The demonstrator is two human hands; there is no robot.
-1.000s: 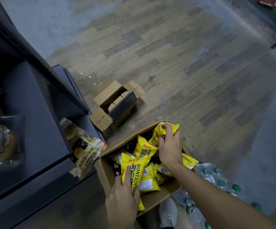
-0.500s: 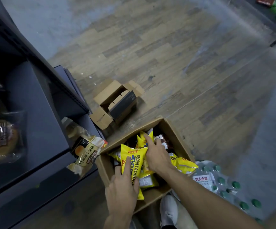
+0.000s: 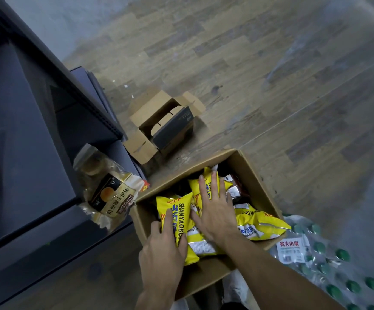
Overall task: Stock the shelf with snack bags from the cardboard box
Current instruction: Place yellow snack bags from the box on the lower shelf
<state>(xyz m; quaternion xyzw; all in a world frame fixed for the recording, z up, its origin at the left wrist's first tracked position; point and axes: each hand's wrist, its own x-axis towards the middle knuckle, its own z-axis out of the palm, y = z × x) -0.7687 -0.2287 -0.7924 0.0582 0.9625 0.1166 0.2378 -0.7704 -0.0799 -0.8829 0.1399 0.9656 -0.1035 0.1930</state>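
At the far left stands a dark grey metal shelf, with a clear plastic bag of pastries leaning over its lower ledge. Beside it sits the open brown cardboard box, full of yellow snack bags. The left hand grips the front yellow snack bag, thumb across its face. The right hand lies flat, fingers spread, on a second yellow bag deeper inside. A small empty carton lies behind, and shrink-wrapped green-capped water bottles lie at the right.
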